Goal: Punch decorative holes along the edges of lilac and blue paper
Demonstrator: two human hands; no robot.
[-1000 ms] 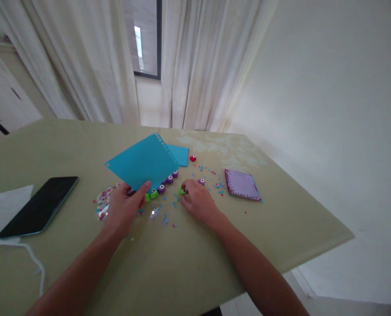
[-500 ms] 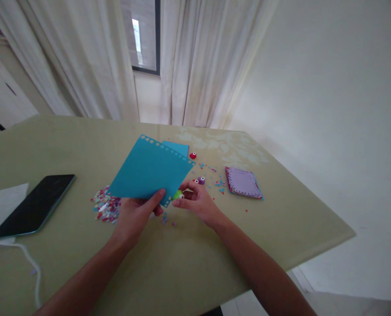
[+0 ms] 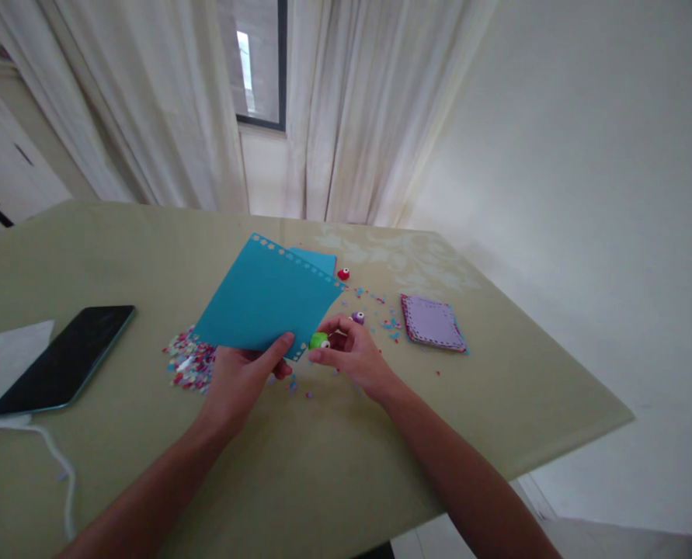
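A blue paper sheet (image 3: 267, 299) is tilted above the table, with a row of punched holes along its upper right edge and a few near its bottom corner. My left hand (image 3: 249, 373) pinches that sheet at its lower edge, thumb on top. Between the thumb and fingers of my right hand (image 3: 354, 357) is a small green punch (image 3: 318, 341) with a white eye-like spot, close beside the sheet's bottom corner. Beyond the sheet lie more blue paper (image 3: 316, 261) and a red punch (image 3: 344, 274). A purple punch (image 3: 358, 317) sits behind my right fingers.
Colourful paper bits (image 3: 191, 363) are heaped left of my left hand, with others scattered near the punches. A stack of punched lilac sheets (image 3: 434, 322) lies to the right. At the left are a black tablet (image 3: 63, 361), white paper (image 3: 8, 353) and a white cable (image 3: 69, 481).
The green punch in my right hand has shifted slightly right, a little away from the sheet's punched bottom corner. My left hand keeps its hold on the sheet.
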